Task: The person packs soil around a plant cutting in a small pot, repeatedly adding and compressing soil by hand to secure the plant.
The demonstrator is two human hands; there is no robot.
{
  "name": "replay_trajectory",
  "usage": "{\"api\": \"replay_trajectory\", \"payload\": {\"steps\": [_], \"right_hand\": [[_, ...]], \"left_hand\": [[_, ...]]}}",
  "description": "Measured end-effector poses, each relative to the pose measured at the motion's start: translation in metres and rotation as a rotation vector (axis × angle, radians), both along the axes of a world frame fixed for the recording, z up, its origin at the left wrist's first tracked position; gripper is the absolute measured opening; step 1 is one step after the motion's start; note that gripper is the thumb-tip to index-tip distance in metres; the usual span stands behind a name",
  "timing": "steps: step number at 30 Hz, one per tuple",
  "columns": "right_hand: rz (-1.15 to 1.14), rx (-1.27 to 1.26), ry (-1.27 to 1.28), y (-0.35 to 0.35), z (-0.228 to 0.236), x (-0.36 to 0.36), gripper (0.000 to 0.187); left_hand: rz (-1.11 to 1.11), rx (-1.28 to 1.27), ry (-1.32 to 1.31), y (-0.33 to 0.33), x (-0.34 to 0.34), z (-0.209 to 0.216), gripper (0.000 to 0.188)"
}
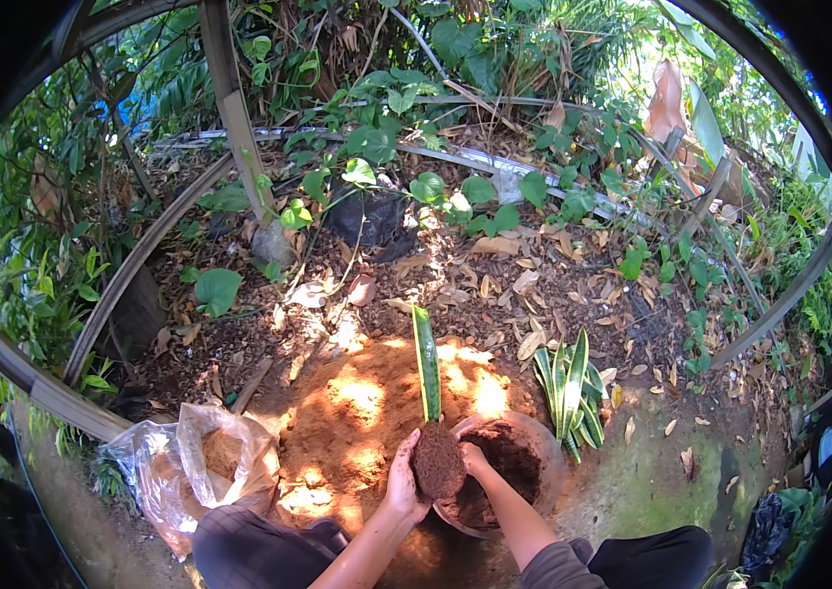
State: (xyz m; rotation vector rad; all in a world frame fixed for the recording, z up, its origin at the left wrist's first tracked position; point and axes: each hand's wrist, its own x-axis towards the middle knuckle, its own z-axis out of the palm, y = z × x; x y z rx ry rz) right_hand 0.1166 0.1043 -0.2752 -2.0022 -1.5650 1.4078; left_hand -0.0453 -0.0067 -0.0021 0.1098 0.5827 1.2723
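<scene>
My left hand [403, 479] is closed around the left side of an oval clump of dark soil [439, 461]. A single upright snake plant leaf [427, 365], green with yellow edges, stands out of the clump's top. Whether a small pot or bag wraps the soil I cannot tell. On the other side, my right hand [473, 458] presses against the clump, its fingertips partly hidden behind it. Below and right of the clump is a round translucent basin [550, 471] with dark soil inside, under my right forearm.
A heap of reddish-brown soil [347, 393] lies ahead. To its left sits a clear plastic bag [156, 471] holding brown material. Several snake plant leaves [570, 388] lie beyond the basin. Curved wooden bars [156, 260] arch around, with leaf litter and vines behind.
</scene>
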Motion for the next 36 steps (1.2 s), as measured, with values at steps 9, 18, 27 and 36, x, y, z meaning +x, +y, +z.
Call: {"api": "replay_trajectory", "payload": {"steps": [9, 18, 27, 36], "right_hand": [[0.106, 0.061, 0.058, -0.006, -0.019, -0.002, 0.046], [-0.281, -0.571, 0.764, -0.017, 0.118, 0.009, 0.024], [-0.349, -0.434, 1.065, -0.059, 0.161, 0.032, 0.021], [-0.295, -0.256, 0.908, -0.079, 0.205, 0.049, 0.025]], "left_hand": [[0.023, -0.062, 0.012, 0.002, 0.0, -0.004, 0.044], [0.007, -0.011, -0.04, 0.003, -0.002, 0.003, 0.044], [0.021, -0.017, -0.022, 0.003, 0.002, 0.011, 0.044], [-0.02, 0.038, -0.128, 0.005, 0.009, 0.017, 0.042]]}}
